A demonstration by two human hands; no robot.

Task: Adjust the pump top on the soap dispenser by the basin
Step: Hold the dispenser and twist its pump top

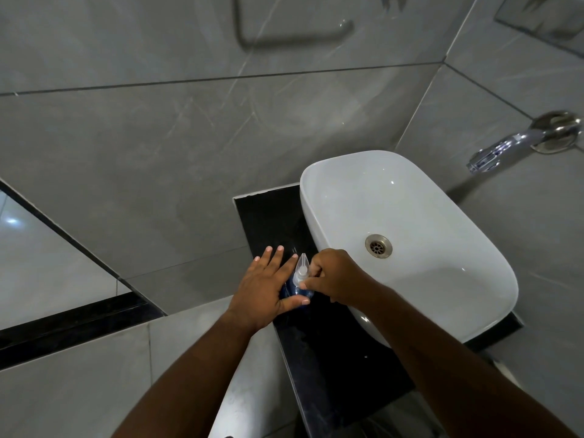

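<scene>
Standing over a black surface (331, 368) set against grey tiled walls, we brace the soap dispenser (298, 294) just left of the white basin (410, 222): left hand (268, 289) spread, cupping its blue body, right hand (335, 276) pinching the clear pump top (301, 267). Fingers hide the bottle's base.

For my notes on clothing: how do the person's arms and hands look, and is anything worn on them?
Both arms are bare as far as the picture shows: no sleeves, gloves, watch or bracelets. The left hand and right hand show no rings on the fingers in view, though some of the right hand's fingers are hidden. The visible nails are short and unpainted.
</scene>
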